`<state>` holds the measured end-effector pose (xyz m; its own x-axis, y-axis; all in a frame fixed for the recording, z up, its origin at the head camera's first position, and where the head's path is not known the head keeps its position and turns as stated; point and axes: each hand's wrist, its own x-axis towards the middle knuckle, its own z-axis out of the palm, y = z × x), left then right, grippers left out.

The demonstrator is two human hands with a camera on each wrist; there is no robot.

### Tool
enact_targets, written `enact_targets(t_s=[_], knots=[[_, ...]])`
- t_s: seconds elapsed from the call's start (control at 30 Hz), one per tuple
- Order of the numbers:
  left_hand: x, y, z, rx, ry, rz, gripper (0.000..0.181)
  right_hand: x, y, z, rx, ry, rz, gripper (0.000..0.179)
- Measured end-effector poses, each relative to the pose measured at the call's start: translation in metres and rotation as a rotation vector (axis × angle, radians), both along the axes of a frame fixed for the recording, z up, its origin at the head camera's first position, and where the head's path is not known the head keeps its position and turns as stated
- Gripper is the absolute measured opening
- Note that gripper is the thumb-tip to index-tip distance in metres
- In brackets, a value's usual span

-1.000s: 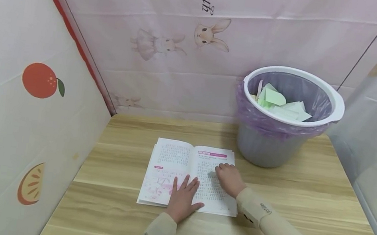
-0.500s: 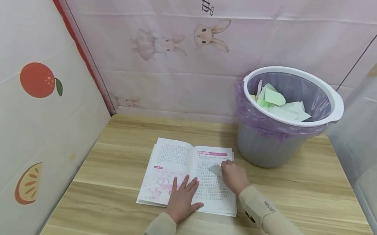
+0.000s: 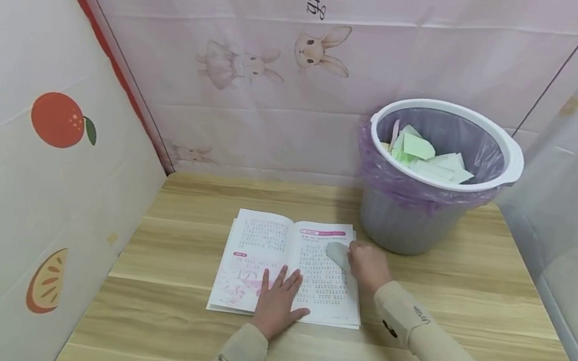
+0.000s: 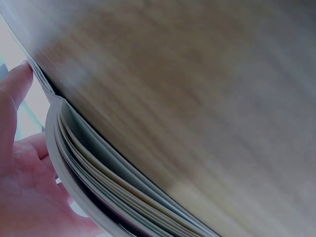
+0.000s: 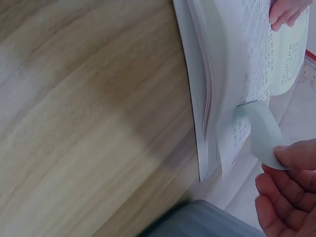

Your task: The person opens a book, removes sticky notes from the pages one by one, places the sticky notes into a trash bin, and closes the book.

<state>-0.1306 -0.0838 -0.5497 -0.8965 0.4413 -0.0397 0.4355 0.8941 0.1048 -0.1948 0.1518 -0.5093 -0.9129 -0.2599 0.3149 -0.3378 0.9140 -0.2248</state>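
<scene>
An open book (image 3: 261, 238) with printed pages and pink headings lies on the wooden table. Spread fingers of my left hand (image 3: 278, 302) rest on it near the lower middle, across the gutter; the left wrist view shows the page edges beside that palm. My right hand (image 3: 370, 267), at the book's right edge, pinches a pale green sticky note (image 5: 264, 131) between thumb and fingers. The note bends up from the right page, its far end still at the paper in the right wrist view. Part of the printed text lies hidden under it.
Behind the book to the right stands a grey bin (image 3: 394, 223) with a white rim and a purple liner (image 3: 379, 171). Crumpled green and whitish papers (image 3: 418, 149) lie inside it. Printed cloth walls (image 3: 251, 132) enclose the table (image 3: 171, 269) at the back and sides.
My right hand has moved right across the page to its edge, drawing the sticky note up, and more of the note shows. The left hand stays in place on the book.
</scene>
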Motion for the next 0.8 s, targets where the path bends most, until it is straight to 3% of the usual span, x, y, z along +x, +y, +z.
enact_targets(t_s=[0.8], knots=[[0.002, 0.001, 0.002, 0.051, -0.010, 0.001, 0.076, 0.002, 0.026, 0.012, -0.096, 0.098, 0.006, 0.013]])
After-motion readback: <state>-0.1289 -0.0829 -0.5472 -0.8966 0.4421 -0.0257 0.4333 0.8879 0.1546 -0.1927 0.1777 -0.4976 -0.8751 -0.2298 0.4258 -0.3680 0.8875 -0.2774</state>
